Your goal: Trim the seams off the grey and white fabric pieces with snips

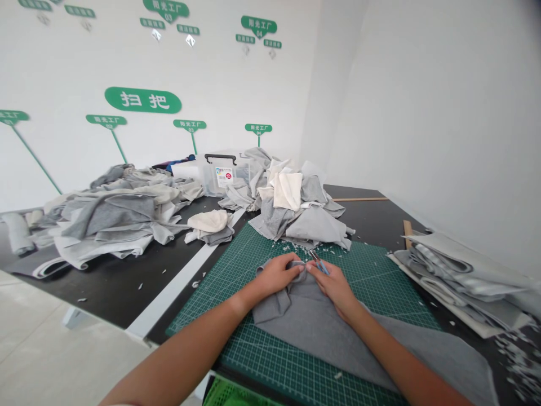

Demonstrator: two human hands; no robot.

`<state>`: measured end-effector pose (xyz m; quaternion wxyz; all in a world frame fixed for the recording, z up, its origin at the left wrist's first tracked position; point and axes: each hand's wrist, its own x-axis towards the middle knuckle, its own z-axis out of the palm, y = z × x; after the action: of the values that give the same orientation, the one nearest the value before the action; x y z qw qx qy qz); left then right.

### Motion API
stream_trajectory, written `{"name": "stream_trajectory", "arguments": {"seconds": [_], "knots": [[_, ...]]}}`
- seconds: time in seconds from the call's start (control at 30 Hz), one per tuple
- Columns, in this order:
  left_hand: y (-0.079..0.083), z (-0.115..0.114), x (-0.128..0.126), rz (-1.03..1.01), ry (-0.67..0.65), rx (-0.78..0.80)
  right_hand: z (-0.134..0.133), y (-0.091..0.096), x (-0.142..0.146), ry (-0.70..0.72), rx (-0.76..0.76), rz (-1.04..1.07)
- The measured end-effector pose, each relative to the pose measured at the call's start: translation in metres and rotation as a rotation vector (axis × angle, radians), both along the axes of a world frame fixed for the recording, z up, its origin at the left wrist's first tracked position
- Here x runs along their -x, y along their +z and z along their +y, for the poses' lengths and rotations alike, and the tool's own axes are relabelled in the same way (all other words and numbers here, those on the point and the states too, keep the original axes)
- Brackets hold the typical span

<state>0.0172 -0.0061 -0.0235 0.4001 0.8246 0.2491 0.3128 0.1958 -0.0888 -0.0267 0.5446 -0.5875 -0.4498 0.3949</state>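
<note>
A long piece of grey cloth (321, 321) lies across the green cutting mat (198, 304), its far end folded and bunched up. With thumb and fingers closed, my left hand (281, 274) pinches the cloth's far edge. My right hand (333, 285) is shut too, close beside the left, and its thumb and fingertips meet the same edge. Small thread snips (318, 261) with a blue handle stick out from the right hand, metal tips pointing away toward the pile. The fingers partly hide the handle.
Beyond the mat rises a heap of grey and cream cloths (313, 225), with a clear lidded bin (226, 175) behind. A larger cloth pile (114, 220) covers the left of the black table. Folded fabric (456, 282) is stacked at right, near scattered scraps (522, 361).
</note>
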Motion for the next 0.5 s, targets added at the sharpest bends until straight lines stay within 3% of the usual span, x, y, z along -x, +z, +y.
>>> {"name": "stream_trajectory", "arguments": {"seconds": [0.27,0.5], "knots": [[-0.0099,0.0105,-0.005,-0.105,0.033,0.062,-0.0004,-0.0014,0.0005,0.049,-0.002,-0.054],[-0.0014,0.0086,-0.0031,-0.148,0.037,0.034,-0.0027,0.0011,0.0023,0.085,-0.022,-0.148]]}}
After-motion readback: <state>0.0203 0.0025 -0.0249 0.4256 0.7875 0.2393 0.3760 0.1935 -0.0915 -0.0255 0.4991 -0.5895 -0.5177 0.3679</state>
